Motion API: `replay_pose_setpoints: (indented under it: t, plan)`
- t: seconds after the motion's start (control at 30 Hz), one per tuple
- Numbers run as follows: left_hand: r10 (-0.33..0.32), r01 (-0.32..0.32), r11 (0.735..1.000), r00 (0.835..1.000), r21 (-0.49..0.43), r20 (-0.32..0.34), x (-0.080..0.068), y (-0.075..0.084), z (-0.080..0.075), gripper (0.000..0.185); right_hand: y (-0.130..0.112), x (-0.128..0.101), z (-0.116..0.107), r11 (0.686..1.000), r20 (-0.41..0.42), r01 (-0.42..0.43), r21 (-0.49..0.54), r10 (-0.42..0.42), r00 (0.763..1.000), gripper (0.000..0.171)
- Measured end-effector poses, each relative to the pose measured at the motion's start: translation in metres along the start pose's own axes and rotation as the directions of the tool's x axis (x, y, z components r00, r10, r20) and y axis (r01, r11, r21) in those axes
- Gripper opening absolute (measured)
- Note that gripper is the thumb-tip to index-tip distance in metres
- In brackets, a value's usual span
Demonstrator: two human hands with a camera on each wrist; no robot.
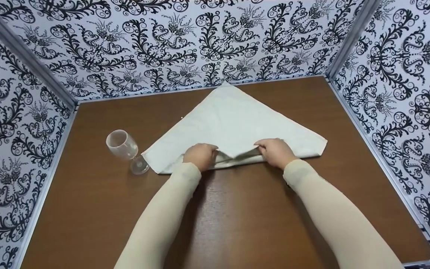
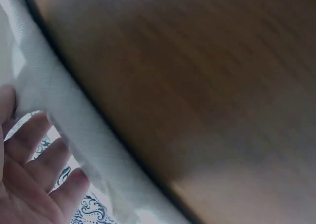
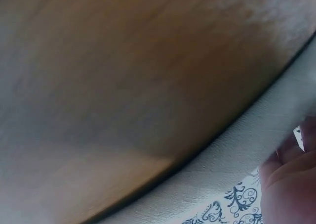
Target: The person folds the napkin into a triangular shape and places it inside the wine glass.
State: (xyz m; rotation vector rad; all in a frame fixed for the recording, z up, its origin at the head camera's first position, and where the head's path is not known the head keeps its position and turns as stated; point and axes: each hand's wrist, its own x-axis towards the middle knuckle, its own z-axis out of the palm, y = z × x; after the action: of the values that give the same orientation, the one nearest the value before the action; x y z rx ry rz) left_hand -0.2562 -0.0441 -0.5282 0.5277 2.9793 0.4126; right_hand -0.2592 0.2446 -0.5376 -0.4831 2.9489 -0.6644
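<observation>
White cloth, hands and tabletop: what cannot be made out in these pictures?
Head view: tabletop beneath the cloth, hidden by it.
Left wrist view: part of the left hand, cut off by the left edge.
Right wrist view: part of the right hand, cut off by the right edge.
Both wrist views: tabletop's grain, blurred.

Left grip (image 1: 200,157) and right grip (image 1: 276,152) pinch (arms (image 1: 162,220) outstretched).
</observation>
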Motion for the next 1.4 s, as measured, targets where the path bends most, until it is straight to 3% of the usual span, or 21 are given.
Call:
replay_pose_setpoints:
  t: [0.23, 0.37, 0.5, 0.6, 0.67, 0.77, 0.83, 0.93, 1.1, 1.23, 1.4]
  plan:
    - [0.040, -0.038, 0.991, 0.999, 0.125, -0.018, -0.004, 0.001, 0.005, 0.024, -0.003, -0.003, -0.001, 0.994, 0.037, 0.032, -0.105, -0.028, 0.999, 0.023]
    - [0.032, -0.028, 0.993, 0.999, 0.110, -0.039, -0.005, 0.003, 0.004, 0.025, -0.010, -0.001, -0.004, 0.992, 0.061, 0.073, -0.107, -0.067, 0.996, 0.020]
    - [-0.003, -0.001, 0.998, 0.998, -0.058, -0.065, -0.002, 0.007, 0.000, 0.034, -0.019, 0.002, -0.005, 0.994, 0.047, 0.050, 0.093, -0.054, 0.997, 0.034]
    - [-0.060, 0.045, 0.982, 0.996, -0.184, -0.073, 0.001, 0.009, -0.001, 0.028, -0.023, 0.005, -0.004, 0.954, 0.000, -0.025, 0.300, 0.026, 1.000, 0.026]
    - [-0.110, 0.092, 0.967, 0.992, -0.236, -0.062, 0.002, 0.010, -0.001, 0.029, -0.024, 0.007, -0.003, 0.931, -0.034, -0.061, 0.359, 0.078, 0.996, 0.033]
    - [-0.158, 0.143, 0.958, 0.986, -0.248, -0.042, 0.003, 0.011, 0.001, 0.030, -0.023, 0.009, 0.000, 0.952, -0.036, -0.068, 0.297, 0.083, 0.996, 0.048]
    - [-0.160, 0.148, 0.958, 0.986, -0.247, -0.033, 0.004, 0.012, 0.002, 0.031, -0.023, 0.009, 0.003, 0.972, -0.023, -0.056, 0.229, 0.063, 0.998, 0.045]
    - [-0.141, 0.127, 0.962, 0.989, -0.243, -0.040, 0.003, 0.013, 0.004, 0.031, -0.023, 0.010, 0.006, 0.978, 0.004, -0.047, 0.201, 0.047, 0.999, 0.030]
    - [-0.107, 0.082, 0.957, 0.991, -0.280, -0.075, 0.005, 0.012, 0.006, 0.018, -0.027, 0.012, 0.007, 0.968, 0.026, -0.070, 0.239, 0.066, 0.998, 0.036]
    - [-0.070, 0.047, 0.950, 0.995, -0.308, -0.065, 0.006, 0.014, 0.008, 0.018, -0.031, 0.013, 0.008, 0.973, 0.005, -0.061, 0.221, 0.061, 0.998, 0.033]
    - [-0.042, 0.023, 0.977, 0.996, -0.211, -0.084, 0.007, 0.016, 0.013, 0.018, -0.030, 0.014, 0.013, 0.992, -0.073, 0.024, 0.126, -0.015, 0.997, 0.022]
